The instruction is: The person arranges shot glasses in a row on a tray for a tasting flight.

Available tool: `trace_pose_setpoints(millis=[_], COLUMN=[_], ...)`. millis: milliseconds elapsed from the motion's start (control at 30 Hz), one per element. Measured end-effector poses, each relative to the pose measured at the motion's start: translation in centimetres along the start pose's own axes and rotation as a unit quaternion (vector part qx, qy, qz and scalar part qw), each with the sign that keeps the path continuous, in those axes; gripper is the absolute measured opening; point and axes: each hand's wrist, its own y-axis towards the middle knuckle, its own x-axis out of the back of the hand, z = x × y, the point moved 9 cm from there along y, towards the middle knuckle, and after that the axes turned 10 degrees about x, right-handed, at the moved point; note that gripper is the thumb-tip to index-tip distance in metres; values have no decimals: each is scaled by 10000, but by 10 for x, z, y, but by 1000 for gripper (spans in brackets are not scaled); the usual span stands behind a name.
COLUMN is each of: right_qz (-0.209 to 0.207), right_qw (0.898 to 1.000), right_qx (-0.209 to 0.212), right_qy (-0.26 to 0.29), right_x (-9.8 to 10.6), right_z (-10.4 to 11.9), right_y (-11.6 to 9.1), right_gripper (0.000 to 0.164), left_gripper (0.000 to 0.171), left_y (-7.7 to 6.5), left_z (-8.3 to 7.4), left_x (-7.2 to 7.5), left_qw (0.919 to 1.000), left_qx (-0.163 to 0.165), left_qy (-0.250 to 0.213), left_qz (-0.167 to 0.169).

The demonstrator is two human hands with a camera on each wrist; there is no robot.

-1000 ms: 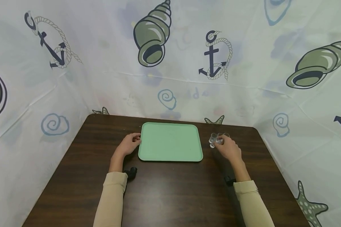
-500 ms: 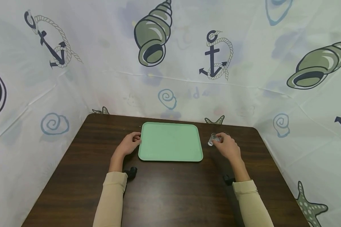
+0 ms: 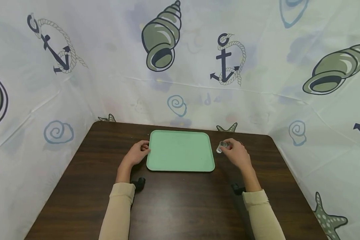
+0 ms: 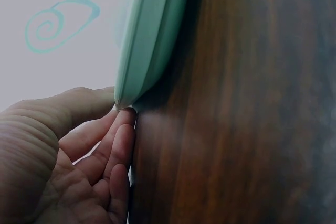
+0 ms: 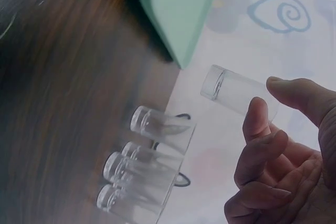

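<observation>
With our left hand (image 3: 135, 154) we pinch the green tray (image 3: 180, 151) at its left edge; our right hand (image 3: 237, 154) holds a clear glass (image 5: 236, 92) near its rim above the table (image 3: 180, 206), beside the tray, and four more glasses (image 5: 137, 174) stand nearby

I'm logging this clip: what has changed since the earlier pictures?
The right hand has moved left toward the green tray, carrying a clear glass away from the other glasses. The left hand still holds the tray's left edge, and the tray has not visibly moved.
</observation>
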Motion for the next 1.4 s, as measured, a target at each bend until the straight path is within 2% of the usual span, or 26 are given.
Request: trace_pose_setpoints(millis=[267,733,1133,1400], right_qz=[-7,34,175,268], right_qw=[9986,9960,9930,9910], right_qx=[346,612,781,818], right_qy=[391,651,865,1024], right_x=[-6,-32,-45,-61], right_z=[22,52,78,93], right_y=[1,9,21,29], right_gripper=[49,46,49,48], left_gripper=[52,51,52,52], left_y=[-1,-5,-4,-5], left_z=[2,2,-5,-1], left_x=[-2,1,0,0], left_qw=[10000,10000,10000,10000], left_qx=[47,-2,-46,-43], left_qy=[50,55,81,60], left_qz=[-51,-38,-3,31])
